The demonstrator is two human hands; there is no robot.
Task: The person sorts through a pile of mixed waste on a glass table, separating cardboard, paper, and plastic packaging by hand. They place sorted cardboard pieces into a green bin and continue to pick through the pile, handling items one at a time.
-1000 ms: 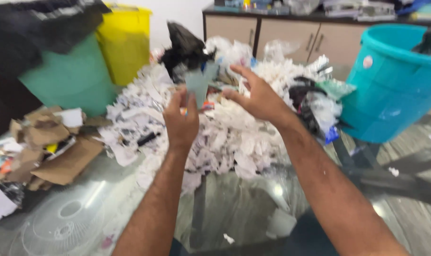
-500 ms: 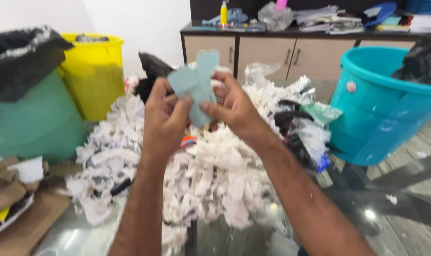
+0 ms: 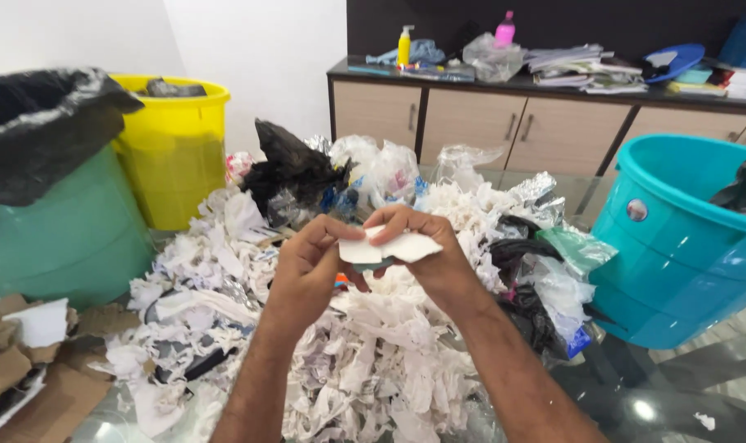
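Both my hands hold one small piece of card [image 3: 389,247], white on top with a teal underside, flat above a big heap of torn white paper scraps [image 3: 365,361]. My left hand [image 3: 307,267] pinches its left end between thumb and fingers. My right hand [image 3: 426,250] grips its right side from above. The heap lies on a glass table [image 3: 652,406] and mixes paper with black and clear plastic bags [image 3: 295,168].
A green bin with a black liner [image 3: 53,205] and a yellow bin [image 3: 172,148] stand at the left. A teal tub [image 3: 685,238] stands at the right. Torn brown cardboard [image 3: 28,369] lies at the lower left. A cabinet [image 3: 488,123] with bottles and papers runs along the back wall.
The card was held upright with its teal face toward me; now it is lowered and turned flat, white side up. My view has lifted toward the cabinet.
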